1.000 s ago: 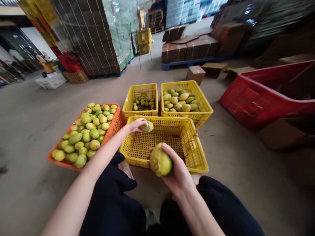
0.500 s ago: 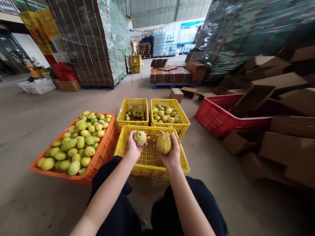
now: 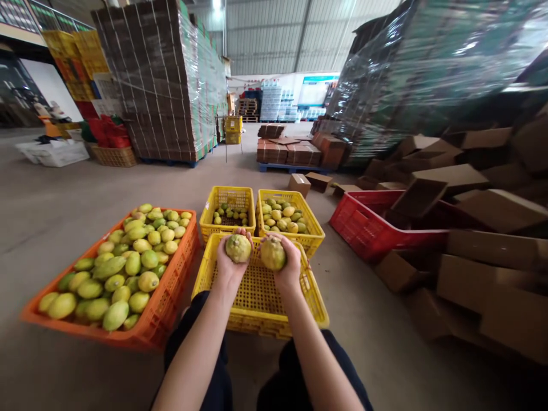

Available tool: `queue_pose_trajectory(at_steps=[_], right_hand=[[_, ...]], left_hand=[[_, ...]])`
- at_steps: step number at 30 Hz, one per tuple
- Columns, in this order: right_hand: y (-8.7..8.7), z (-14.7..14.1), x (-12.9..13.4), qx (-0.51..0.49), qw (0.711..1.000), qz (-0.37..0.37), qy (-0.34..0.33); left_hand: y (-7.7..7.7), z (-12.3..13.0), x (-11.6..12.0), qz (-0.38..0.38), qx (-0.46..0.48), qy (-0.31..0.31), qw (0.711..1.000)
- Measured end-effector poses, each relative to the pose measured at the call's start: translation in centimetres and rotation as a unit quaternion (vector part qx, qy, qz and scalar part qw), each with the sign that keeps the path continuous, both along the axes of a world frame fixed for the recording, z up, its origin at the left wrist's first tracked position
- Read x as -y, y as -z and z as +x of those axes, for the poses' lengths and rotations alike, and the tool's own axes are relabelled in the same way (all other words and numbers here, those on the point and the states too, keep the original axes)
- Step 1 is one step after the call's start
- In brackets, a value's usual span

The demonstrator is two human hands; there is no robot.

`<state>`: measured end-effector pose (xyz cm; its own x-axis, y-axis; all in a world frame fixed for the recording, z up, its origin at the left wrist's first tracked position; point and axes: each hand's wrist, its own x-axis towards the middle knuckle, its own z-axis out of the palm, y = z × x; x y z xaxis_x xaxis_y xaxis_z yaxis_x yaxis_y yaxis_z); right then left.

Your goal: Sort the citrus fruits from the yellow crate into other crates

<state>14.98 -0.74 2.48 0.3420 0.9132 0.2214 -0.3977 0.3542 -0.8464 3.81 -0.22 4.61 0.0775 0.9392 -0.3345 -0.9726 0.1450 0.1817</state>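
Observation:
My left hand (image 3: 228, 264) is wrapped round a yellow-green fruit (image 3: 238, 249), its knobbly end facing up. Close beside it, my right hand (image 3: 290, 264) grips a second fruit (image 3: 273, 254), and a small gap separates the two. Both are held above the near yellow crate (image 3: 317, 297), whose slatted bottom shows between my arms. To the left, an orange crate (image 3: 171, 291) is heaped with yellow and green fruits. Behind my hands stand a back-left yellow crate (image 3: 206, 224) with several small green fruits and a back-right yellow crate (image 3: 314, 242) with larger yellowish ones.
A red crate (image 3: 357, 228) with cardboard in it stands on the right, beside piled cardboard boxes (image 3: 479, 285). Farther back are flat cardboard bundles on a blue pallet (image 3: 291, 168) and tall wrapped stacks on both sides. My knees flank the near crate.
The camera view has tilted up, so the crates sit lower in the picture. My hands have moved closer together, and the right-hand fruit has turned in my grasp.

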Motion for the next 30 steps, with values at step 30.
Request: queue_pose_trajectory(at_steps=[30], right_hand=[[-0.5, -1.3, 1.0, -0.053, 0.989, -0.093, 0.099]], left_hand=[[1.2, 2.9, 0.4, 0.100, -0.182, -0.134, 0.969]])
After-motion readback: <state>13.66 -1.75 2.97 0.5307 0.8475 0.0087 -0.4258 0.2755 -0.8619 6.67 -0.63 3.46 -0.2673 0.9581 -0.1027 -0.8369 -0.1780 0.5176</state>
